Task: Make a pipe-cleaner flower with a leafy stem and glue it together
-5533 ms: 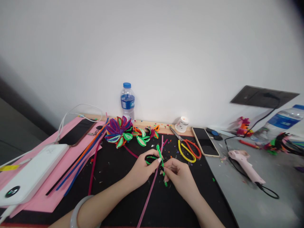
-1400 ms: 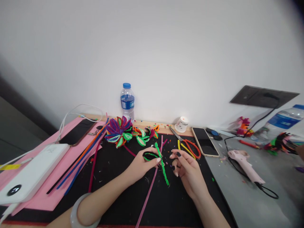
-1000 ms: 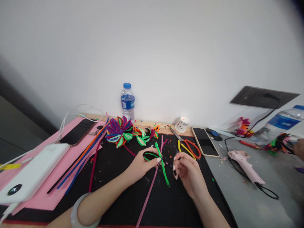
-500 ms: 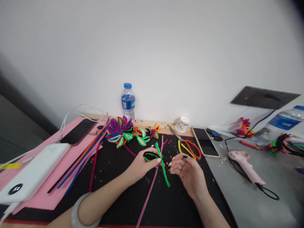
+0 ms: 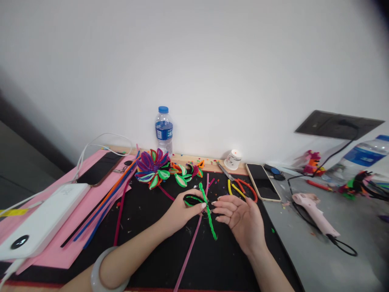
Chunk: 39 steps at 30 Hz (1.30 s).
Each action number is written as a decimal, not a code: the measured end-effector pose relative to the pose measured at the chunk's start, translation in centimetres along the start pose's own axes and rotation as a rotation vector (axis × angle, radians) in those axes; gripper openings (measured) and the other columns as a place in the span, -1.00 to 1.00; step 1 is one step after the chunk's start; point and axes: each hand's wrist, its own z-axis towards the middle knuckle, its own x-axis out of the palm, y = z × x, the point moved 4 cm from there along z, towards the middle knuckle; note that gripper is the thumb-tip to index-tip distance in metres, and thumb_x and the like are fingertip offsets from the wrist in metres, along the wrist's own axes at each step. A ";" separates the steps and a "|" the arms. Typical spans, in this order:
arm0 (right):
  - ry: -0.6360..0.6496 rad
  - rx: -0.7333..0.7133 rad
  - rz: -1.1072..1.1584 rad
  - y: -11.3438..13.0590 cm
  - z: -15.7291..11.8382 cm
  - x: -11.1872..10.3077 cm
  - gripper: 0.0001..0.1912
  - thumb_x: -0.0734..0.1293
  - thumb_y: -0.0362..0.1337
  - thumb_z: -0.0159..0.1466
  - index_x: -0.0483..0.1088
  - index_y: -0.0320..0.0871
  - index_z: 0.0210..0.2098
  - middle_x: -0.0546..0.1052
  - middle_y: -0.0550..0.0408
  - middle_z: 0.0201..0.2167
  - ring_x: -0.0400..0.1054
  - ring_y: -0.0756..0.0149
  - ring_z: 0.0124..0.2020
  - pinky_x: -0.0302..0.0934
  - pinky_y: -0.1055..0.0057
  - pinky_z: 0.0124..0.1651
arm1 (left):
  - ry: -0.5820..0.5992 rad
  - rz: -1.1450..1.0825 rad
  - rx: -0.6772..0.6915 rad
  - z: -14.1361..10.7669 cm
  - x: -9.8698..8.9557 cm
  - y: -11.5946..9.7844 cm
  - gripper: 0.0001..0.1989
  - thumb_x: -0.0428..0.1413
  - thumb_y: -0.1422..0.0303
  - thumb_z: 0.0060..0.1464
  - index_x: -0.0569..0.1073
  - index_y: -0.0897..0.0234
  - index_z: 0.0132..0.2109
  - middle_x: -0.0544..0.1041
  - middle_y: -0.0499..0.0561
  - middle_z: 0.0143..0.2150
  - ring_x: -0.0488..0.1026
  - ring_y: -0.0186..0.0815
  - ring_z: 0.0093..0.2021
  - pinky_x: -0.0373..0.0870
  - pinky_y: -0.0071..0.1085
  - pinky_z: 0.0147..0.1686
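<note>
On my head-camera feed, the landmark is the large flower of looped purple, green and orange pipe cleaners (image 5: 153,166), lying on the flat black desk mat (image 5: 152,259). To the flower's right and nearer the wearer, I see the left hand (image 5: 182,213) pinching a slim, twisted, bright green fuzzy stem (image 5: 210,221) between thumb and fingers. A pointed black loop edged in green fuzz (image 5: 193,199) sits in the same grip; I can't tell whether it is joined to the stem, as the fingers cover that spot.

Farther right of the flower, I have the right hand (image 5: 244,225) spread loosely, palm turned toward the left hand, with nothing visible in it. Its fingertips are just beside the stem, and I can't make out whether they touch. Past it, also on the flower's right, lie scissors with yellow and orange-red handles (image 5: 251,188), partly covered by that hand in my view.

Directly behind the flower stands a clear plastic bottle with a blue cap and label (image 5: 164,129). Left of the flower I get loose orange, blue and black pipe cleaners (image 5: 106,202) on pink sheets (image 5: 60,259). Far to its right rests a pale pink glue gun (image 5: 316,215) with a black cord.
</note>
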 end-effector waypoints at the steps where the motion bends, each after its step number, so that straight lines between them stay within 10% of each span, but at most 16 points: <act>1: 0.012 0.009 0.008 0.0 0.0 0.1 -0.40 0.04 0.09 0.14 0.46 -0.29 -0.36 0.55 -0.22 -0.36 0.44 0.13 -0.39 0.29 0.32 -0.40 | 0.001 -0.004 0.002 0.0 0.0 0.0 -0.80 0.16 0.30 -0.10 0.39 0.34 -0.33 0.36 -0.06 -0.42 0.35 -0.41 -0.45 0.38 -0.43 -0.39; 9: 0.026 -0.018 -0.009 0.1 -0.1 0.2 -0.29 -0.01 0.17 0.13 0.45 -0.32 -0.29 0.52 -0.26 -0.28 0.42 0.11 -0.39 0.27 0.32 -0.47 | 0.009 -0.006 0.016 0.0 -0.1 0.1 -0.82 0.14 0.33 -0.08 0.39 0.35 -0.32 0.35 -0.06 -0.41 0.35 -0.40 -0.44 0.38 -0.43 -0.40; 17: -0.229 -0.268 -0.409 0.3 -0.1 -0.8 -0.60 0.24 -0.19 0.15 0.29 -0.19 -0.03 0.27 0.29 -0.81 0.13 0.46 -0.72 0.09 0.54 -0.58 | 0.004 -0.004 0.004 0.0 0.1 0.0 -0.82 0.15 0.34 -0.08 0.38 0.35 -0.32 0.35 -0.07 -0.41 0.35 -0.40 -0.43 0.38 -0.43 -0.39; 21: -0.237 -0.326 -0.552 0.6 0.0 -0.9 -0.62 0.26 -0.28 0.14 0.28 -0.14 -0.03 0.32 0.26 -0.68 0.18 0.46 -0.62 0.13 0.53 -0.48 | 0.001 0.002 -0.004 0.0 0.1 0.0 -0.82 0.14 0.34 -0.08 0.38 0.35 -0.32 0.35 -0.06 -0.40 0.35 -0.40 -0.43 0.38 -0.43 -0.39; 25: -0.250 -0.375 -0.680 0.9 0.1 -1.0 -0.73 0.29 -0.25 0.11 0.37 -0.14 -0.18 0.40 0.10 -0.33 0.20 0.46 -0.51 0.15 0.53 -0.47 | 0.004 0.022 -0.012 0.0 0.1 -0.1 -0.83 0.14 0.35 -0.08 0.37 0.37 -0.33 0.35 -0.06 -0.41 0.34 -0.41 -0.45 0.37 -0.45 -0.40; 31: -0.002 -0.132 -0.860 -1.2 0.3 0.1 -0.82 0.28 -0.21 0.11 0.31 -0.20 -0.52 0.23 0.24 -0.67 0.06 0.52 -0.67 -0.04 0.57 -0.64 | 0.012 0.040 -0.003 0.0 0.1 -0.2 -0.84 0.13 0.36 -0.07 0.37 0.36 -0.33 0.35 -0.07 -0.44 0.35 -0.41 -0.45 0.36 -0.46 -0.40; 39: 0.027 -0.136 -0.979 -2.0 0.3 0.3 -0.90 0.25 -0.35 0.05 0.28 -0.21 -0.57 0.21 0.24 -0.68 0.08 0.51 -0.63 -0.02 0.56 -0.57 | -0.012 0.082 0.004 0.1 0.1 -0.3 -0.83 0.13 0.37 -0.08 0.37 0.36 -0.31 0.36 -0.06 -0.41 0.36 -0.39 -0.42 0.36 -0.45 -0.40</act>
